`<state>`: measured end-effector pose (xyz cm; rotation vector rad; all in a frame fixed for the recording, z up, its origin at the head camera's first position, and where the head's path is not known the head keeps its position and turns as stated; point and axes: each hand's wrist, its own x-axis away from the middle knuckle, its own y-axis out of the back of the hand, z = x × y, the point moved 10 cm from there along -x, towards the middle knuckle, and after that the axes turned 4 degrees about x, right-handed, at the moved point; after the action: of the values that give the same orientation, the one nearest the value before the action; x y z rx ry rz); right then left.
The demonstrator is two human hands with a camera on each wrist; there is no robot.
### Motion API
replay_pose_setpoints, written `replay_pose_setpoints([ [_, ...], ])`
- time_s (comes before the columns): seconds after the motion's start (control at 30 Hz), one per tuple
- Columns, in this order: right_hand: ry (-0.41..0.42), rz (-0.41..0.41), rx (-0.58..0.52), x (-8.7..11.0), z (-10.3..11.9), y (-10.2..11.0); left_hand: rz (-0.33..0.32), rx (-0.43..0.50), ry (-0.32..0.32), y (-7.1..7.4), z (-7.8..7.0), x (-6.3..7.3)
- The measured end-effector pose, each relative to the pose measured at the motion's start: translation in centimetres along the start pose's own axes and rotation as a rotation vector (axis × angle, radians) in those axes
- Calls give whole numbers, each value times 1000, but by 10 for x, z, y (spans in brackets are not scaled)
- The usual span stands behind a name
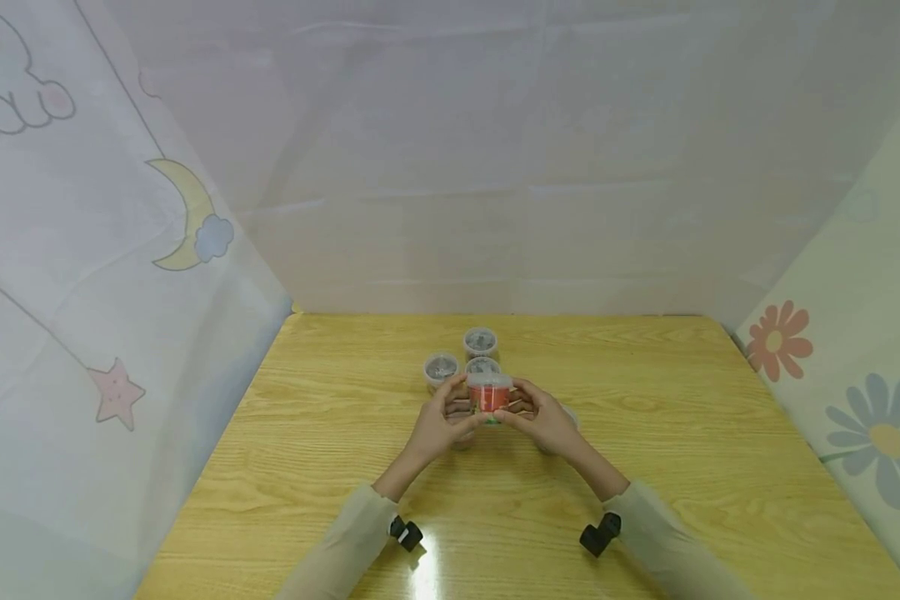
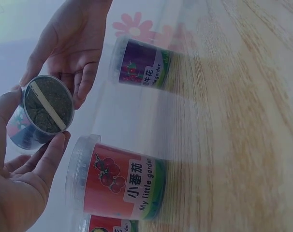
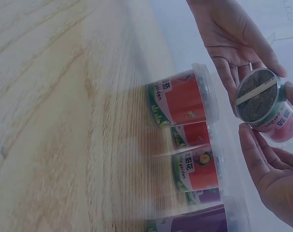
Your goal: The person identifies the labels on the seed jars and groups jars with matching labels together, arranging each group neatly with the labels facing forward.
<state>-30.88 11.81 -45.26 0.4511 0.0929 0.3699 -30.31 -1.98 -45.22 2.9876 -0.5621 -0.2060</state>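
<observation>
Both hands hold one small clear plastic tub with a red label [image 1: 489, 400] above the table. My left hand [image 1: 437, 427] grips its left side, thumb on the near face and fingers behind. Opposite it, my right hand [image 1: 549, 427] pinches the right side the same way. Through the tub's clear end in the left wrist view, dark soil [image 2: 42, 113] shows with a pale flat stick [image 2: 48, 106] lying across it. A red tub with tomatoes on its label [image 2: 120, 183] stands close by, and a purple-labelled tub [image 2: 142, 63] stands farther off.
Behind the hands, more lidded tubs stand on the wooden table [image 1: 330, 450]: one at the back [image 1: 481, 342], one at the left [image 1: 441, 368]. Another tub [image 1: 570, 415] is partly hidden behind the right hand. Printed cloth walls [image 1: 495, 167] enclose the table.
</observation>
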Motion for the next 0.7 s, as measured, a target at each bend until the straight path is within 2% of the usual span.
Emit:
replay_pose_setpoints([
  [0.17, 18, -14, 3, 1, 5, 1, -10, 5, 24, 1, 2, 0],
  [0.37, 23, -1, -37, 1, 3, 0, -8, 64, 55, 2, 6, 0],
  [0.6, 32, 87, -210, -2, -11, -8, 5, 106, 67, 4, 14, -2],
  [0.7, 41, 127, -278, -5, -22, -13, 7, 166, 95, 4, 28, -4],
])
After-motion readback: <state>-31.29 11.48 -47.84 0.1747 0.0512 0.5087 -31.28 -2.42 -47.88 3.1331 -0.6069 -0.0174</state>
